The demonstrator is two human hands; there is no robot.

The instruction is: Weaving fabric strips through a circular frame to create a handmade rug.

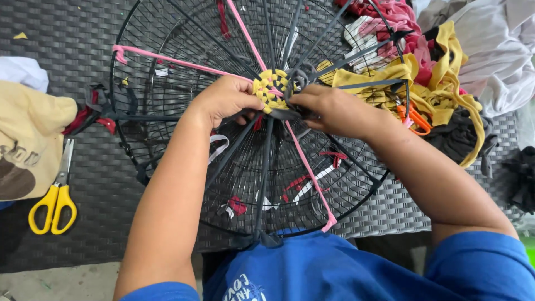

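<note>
Head view: a small round yellow-and-grey woven fabric disc (271,89) is being pinched at frame centre by the left hand (223,100), fingers together on its edge, steadying it on the black round wire fan guard (134,150). A dark grey fabric strip (287,114) is being clamped by the right hand (334,111), kept taut. Yellow-handled scissors (53,200) are lying lower left.

Home craft corner: dark woven-wicker worktop (56,44) carrying fabric scraps (440,72) piling at its far right corner, yellow-handled scissors (53,195) lying near its left edge.
</note>
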